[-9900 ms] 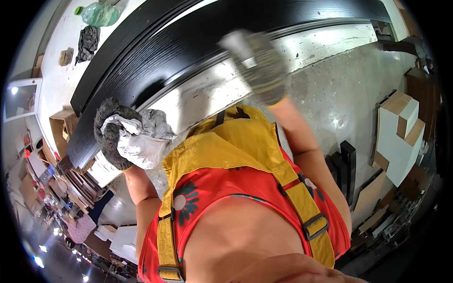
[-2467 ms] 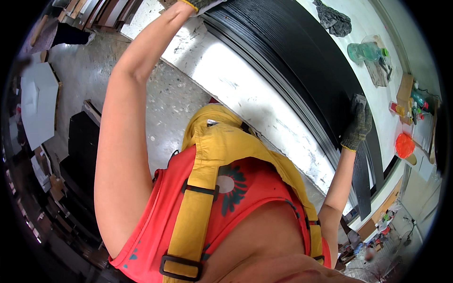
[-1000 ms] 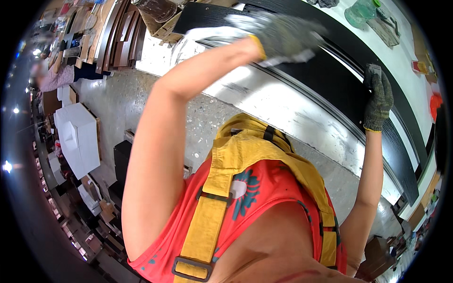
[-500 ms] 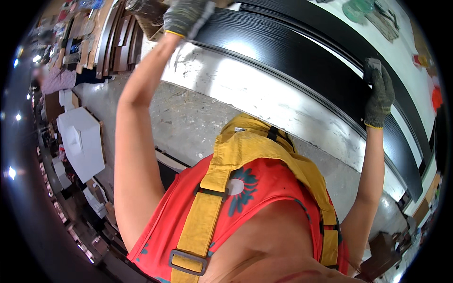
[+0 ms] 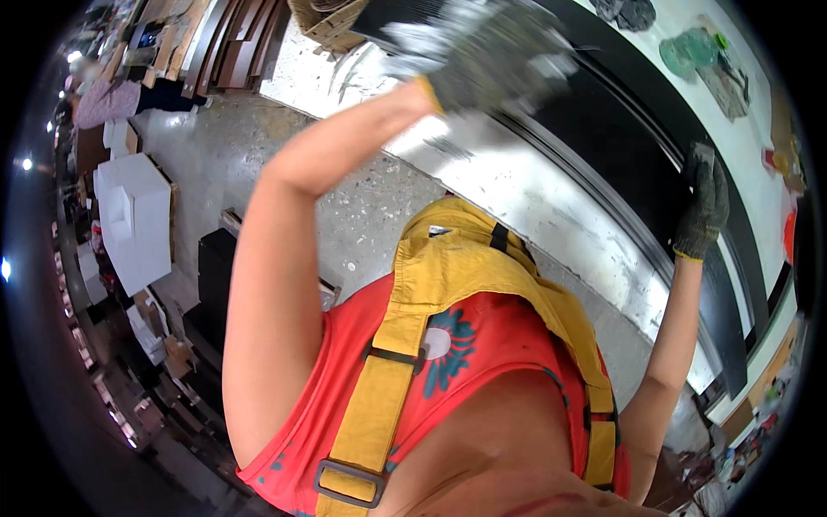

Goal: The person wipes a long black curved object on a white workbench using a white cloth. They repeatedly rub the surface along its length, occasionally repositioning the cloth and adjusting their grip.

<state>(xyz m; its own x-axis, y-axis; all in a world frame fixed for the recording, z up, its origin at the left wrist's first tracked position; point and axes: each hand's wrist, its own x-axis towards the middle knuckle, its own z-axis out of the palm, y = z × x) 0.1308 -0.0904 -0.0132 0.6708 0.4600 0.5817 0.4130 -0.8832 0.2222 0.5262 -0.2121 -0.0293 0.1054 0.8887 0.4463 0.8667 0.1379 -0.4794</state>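
A long black panel [image 5: 594, 138] with a fine grain lies across the white work table. Over its left part is my left hand [image 5: 500, 65], in a dark grey knitted glove with a yellow cuff. Motion smears its fingers; whitish streaks beside them may be a cloth, but I cannot make it out. My right hand [image 5: 705, 207], gloved alike, rests at the right part of the panel. Its fingers are closed around a small grey-and-black block [image 5: 704, 155]. A second black strip [image 5: 633, 77] runs along the panel's far side.
Beyond the strips stand a green translucent bottle [image 5: 689, 52], a greyish flat piece [image 5: 722, 90] and dark crumpled cloth [image 5: 633, 12]. A cardboard box [image 5: 332, 26] sits at the table's left end. Brown boards [image 5: 237, 43], a white box-shaped piece [image 5: 133, 220] and a person [image 5: 108, 103] are at left.
My left hand has swept right along the panel from its left end. The right hand has shifted slightly down in view, still on the small block. The whole view has turned a little.
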